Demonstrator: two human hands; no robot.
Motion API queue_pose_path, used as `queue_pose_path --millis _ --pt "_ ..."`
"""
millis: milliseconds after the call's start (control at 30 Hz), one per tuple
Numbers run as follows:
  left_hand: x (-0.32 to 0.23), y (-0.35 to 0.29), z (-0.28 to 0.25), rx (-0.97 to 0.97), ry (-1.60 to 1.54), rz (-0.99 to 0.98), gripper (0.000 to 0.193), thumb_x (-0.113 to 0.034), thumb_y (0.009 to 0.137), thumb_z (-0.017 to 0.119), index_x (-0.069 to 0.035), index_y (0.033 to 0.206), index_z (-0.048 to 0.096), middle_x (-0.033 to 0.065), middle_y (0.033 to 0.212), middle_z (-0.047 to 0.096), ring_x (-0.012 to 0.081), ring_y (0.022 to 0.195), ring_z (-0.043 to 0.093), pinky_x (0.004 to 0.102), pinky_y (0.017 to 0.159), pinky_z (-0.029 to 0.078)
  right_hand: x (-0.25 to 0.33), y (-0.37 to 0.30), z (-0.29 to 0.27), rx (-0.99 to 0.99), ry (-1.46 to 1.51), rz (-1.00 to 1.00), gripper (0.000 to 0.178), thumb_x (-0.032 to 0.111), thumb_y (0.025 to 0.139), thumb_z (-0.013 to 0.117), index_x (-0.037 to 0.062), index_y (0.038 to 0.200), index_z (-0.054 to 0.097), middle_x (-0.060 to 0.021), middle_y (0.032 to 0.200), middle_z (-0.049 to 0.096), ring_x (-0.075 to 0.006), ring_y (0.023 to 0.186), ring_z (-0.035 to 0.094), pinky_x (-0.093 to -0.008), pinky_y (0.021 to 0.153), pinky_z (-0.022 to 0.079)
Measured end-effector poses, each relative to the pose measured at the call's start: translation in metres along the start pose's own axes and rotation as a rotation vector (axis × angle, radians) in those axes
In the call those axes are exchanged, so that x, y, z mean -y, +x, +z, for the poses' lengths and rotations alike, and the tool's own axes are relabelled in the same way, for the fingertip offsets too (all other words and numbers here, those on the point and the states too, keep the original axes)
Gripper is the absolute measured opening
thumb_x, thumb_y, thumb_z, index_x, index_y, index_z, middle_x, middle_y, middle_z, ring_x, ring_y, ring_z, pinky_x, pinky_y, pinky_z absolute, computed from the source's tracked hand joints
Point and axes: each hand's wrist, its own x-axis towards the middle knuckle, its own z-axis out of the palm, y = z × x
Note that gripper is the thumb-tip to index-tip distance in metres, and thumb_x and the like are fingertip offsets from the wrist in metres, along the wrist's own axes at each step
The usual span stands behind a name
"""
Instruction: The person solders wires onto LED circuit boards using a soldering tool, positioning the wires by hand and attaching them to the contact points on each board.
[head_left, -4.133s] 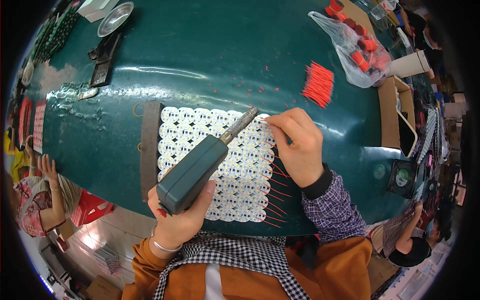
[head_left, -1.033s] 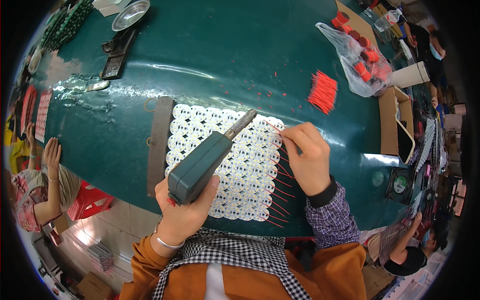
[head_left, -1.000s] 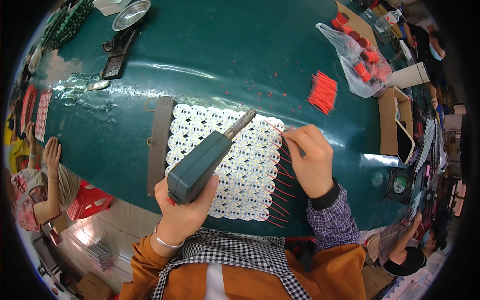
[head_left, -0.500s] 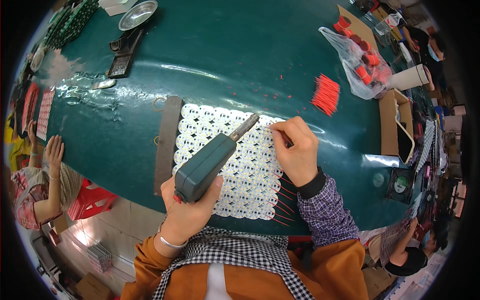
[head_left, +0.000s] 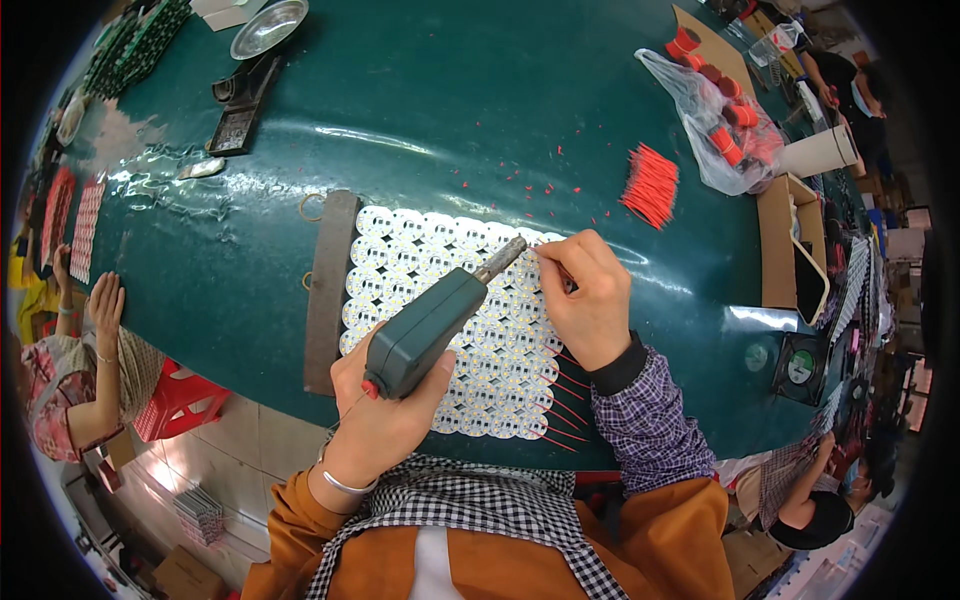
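Observation:
My left hand [head_left: 390, 425] is wrapped round a dark green soldering gun [head_left: 425, 335]. The gun's metal tip [head_left: 508, 254] points up and to the right, over the far right part of a white panel of round LED boards [head_left: 395, 285]. Close to that tip, my right hand [head_left: 592, 300] pinches a thin wire at the panel's far right corner; the fingers hide most of it. Several red wires [head_left: 568, 408] stick out from the panel's near right edge. Along the panel's left edge lies a flat metal bar [head_left: 331, 300].
A bundle of cut red wires [head_left: 650, 188] lies beyond my right hand, with red scraps scattered nearby. Farther right are a plastic bag [head_left: 690, 120] of red wire bundles and a cardboard box [head_left: 790, 250]. A black holder [head_left: 240, 120] and metal dish [head_left: 268, 28] stand far left. Other people sit at both sides.
The soldering gun in my left hand has shifted slightly right, its tip a little lower and closer to my right fingers. My right hand has moved slightly left.

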Motion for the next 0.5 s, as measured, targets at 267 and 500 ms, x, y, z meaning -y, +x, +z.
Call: queue_pose_path --millis 267,500 --pt "-0.004 0.0004 -0.0008 0.022 0.014 -0.023 0.019 -0.005 0.085 0.077 0.002 0.102 0.07 0.005 0.084 0.071 0.0078 0.071 0.062 0.0257 0.064 0.05 -0.0001 -0.0012 -0.0013 0.01 -0.011 -0.01 0.009 -0.005 0.079 0.072 0.0016 0.086 0.071 -0.01 0.081 0.061 -0.0286 0.075 0.064 -0.0394 0.064 0.051" --pt "-0.0046 -0.0042 -0.0014 -0.024 -0.013 0.014 0.018 -0.003 0.084 0.077 0.002 0.1 0.071 0.0047 0.085 0.07 0.0074 0.072 0.062 0.0257 0.064 0.05 0.0016 0.0001 -0.0013 0.011 -0.013 -0.014 0.009 -0.005 0.08 0.072 0.0016 0.086 0.07 -0.0102 0.082 0.061 -0.0289 0.076 0.064 -0.0396 0.065 0.052"
